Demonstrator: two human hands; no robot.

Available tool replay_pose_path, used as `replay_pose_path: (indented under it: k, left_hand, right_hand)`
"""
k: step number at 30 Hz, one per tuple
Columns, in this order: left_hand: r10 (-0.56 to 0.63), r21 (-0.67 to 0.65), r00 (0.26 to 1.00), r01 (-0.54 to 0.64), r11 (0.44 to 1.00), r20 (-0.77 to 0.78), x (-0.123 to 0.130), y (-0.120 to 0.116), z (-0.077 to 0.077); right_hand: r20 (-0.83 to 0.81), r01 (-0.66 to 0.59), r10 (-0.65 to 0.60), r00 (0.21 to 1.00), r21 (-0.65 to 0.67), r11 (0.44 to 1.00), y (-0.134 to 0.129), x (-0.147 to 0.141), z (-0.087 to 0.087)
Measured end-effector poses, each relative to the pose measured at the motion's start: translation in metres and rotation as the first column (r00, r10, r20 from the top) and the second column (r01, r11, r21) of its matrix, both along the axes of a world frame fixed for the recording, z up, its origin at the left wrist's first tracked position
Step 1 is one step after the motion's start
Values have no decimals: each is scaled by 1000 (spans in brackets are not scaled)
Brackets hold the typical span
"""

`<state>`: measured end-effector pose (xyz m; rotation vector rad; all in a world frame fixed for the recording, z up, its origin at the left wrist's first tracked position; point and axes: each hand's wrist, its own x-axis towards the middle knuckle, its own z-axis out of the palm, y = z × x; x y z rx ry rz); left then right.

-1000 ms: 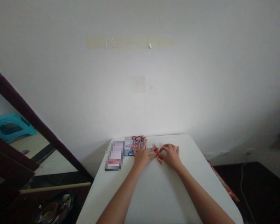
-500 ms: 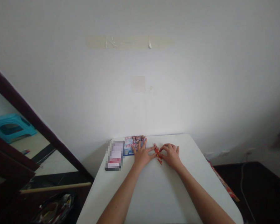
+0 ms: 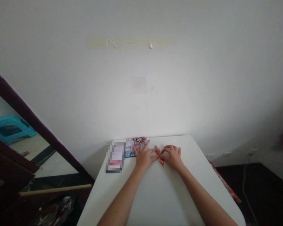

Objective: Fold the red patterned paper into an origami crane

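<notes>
1. The right hand (image 3: pixel 173 156) has its thumb and forefinger closed on the right side of a small red paper (image 3: pixel 159 158), with its other fingers curled.
2. The left hand (image 3: pixel 144 157) is spread wide; its thumb and forefinger meet the left edge of the red paper, but whether they pinch it or only press it, I cannot tell.
3. The red paper lies between the hands, at the far part of a white table (image 3: pixel 160 194), with one point toward the near side; its exact folds are too small to make out.
4. The left hand's other fingers reach over a colourful leaflet (image 3: pixel 130 153), which lies by the table's far edge.
5. Just left of the leaflet is a phone (image 3: pixel 116 157), its screen blurred into blocks.
6. Beyond the far edge rises a pale wall (image 3: pixel 202 78), bearing a yellowish strip (image 3: pixel 132 43) and, lower, a square patch (image 3: pixel 139 85).
7. At the far left is a blue stool (image 3: pixel 29 128); nearer, a wooden stick (image 3: pixel 56 190) lies left of the table.
8. On the right, a cable (image 3: pixel 244 182) hangs down the dark area.
</notes>
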<state>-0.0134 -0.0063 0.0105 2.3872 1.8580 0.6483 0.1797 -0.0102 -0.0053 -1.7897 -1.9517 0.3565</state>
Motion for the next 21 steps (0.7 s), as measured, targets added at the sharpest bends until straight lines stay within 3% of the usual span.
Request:
replay_pose_path:
  k: [7, 21]
  left_hand:
    - [58, -44, 998, -58, 997, -5, 2, 0, 3]
    - [58, -83, 998, -59, 995, -17, 1, 5, 2]
  right_hand:
    - [-3, -6, 6, 1000, 0, 1000, 0, 0, 2]
    - [-13, -4, 4, 1000, -25, 1000, -1, -1, 3]
